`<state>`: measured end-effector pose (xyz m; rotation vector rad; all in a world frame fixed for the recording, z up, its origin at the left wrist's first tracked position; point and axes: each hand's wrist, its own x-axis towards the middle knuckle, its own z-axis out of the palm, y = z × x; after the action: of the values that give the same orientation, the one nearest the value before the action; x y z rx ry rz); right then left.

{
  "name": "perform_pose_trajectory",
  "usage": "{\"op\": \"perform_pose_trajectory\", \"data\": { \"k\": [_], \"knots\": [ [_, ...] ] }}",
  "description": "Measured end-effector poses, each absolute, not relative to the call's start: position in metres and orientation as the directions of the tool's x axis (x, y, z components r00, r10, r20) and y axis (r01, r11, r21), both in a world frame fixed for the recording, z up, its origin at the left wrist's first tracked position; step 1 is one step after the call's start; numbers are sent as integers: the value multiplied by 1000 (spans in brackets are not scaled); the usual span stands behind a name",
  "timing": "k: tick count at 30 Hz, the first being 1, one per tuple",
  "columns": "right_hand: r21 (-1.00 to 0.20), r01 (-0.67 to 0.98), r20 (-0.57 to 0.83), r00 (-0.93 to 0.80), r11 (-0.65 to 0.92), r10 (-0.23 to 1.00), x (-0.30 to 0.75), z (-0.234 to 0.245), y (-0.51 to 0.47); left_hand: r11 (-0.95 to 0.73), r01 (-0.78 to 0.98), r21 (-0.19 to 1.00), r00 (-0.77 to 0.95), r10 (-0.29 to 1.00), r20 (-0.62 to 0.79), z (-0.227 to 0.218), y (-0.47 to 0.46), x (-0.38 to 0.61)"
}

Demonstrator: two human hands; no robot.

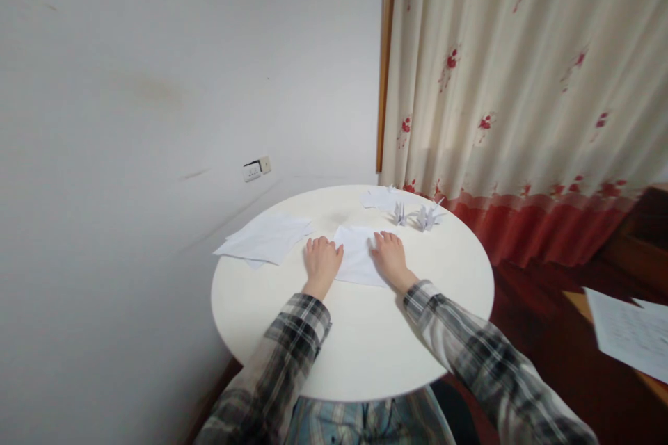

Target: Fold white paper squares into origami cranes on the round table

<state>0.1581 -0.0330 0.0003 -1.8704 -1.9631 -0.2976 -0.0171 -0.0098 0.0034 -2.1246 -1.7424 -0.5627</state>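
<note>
A plain white sheet [358, 259] lies flat between the left hand [322, 261] and right hand [391, 259], both palm-down and loosely spread.

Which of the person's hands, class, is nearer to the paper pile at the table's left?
Left. The left hand is just right of the paper pile; the right hand is farther right, across the sheet.

Left hand [323, 263]: just below centre, palm down, fingers loosely curled, thumb apart
Right hand [390, 259]: below and right of centre, palm down, fingers bent
Left forearm [284, 344]: slants from lower left
Right forearm [472, 341]: slants from lower right
</note>
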Motion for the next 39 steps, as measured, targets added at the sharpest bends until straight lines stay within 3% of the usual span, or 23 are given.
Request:
{"op": "perform_pose_trajectory", "data": {
  "k": [3, 7, 9, 15, 23, 26, 29, 33, 39],
  "knots": [
    [-126, 974, 403, -122, 187, 907, 154, 0, -35, -302, 953, -12, 269, 832, 485, 5, -11, -13],
    [-172, 906, 389, -298, 386, 872, 149, -7, -33, -599, 794, 101, 518, 754, 405, -6, -7, -6],
    [-174, 879, 375, -357, 443, 855, 148, -11, -31, -657, 743, 130, 594, 736, 325, -12, -5, -4],
    [-182, 897, 280, -346, 403, 896, 149, -16, -27, -524, 850, 53, 510, 844, 163, -14, -3, -5],
    [-202, 972, 177, -86, 122, 980, 177, -17, -20, -339, 939, 52, 331, 937, 114, -16, 2, -13],
    [-199, 976, 164, -50, 82, 985, 183, -17, -19, -323, 945, 47, 316, 942, 114, -15, 1, -13],
    [-168, 983, 212, -35, 72, 977, 183, -17, -19, -317, 948, 43, 307, 940, 150, -15, -1, -13],
    [-82, 993, 393, -44, 82, 918, 177, -13, -19, -292, 956, -25, 286, 910, 299, -5, -11, -9],
    [5, 974, 496, -200, 227, 845, 165, -1, -24, -270, 962, -51, 268, 880, 391, 15, -26, 0]
  ]
}}
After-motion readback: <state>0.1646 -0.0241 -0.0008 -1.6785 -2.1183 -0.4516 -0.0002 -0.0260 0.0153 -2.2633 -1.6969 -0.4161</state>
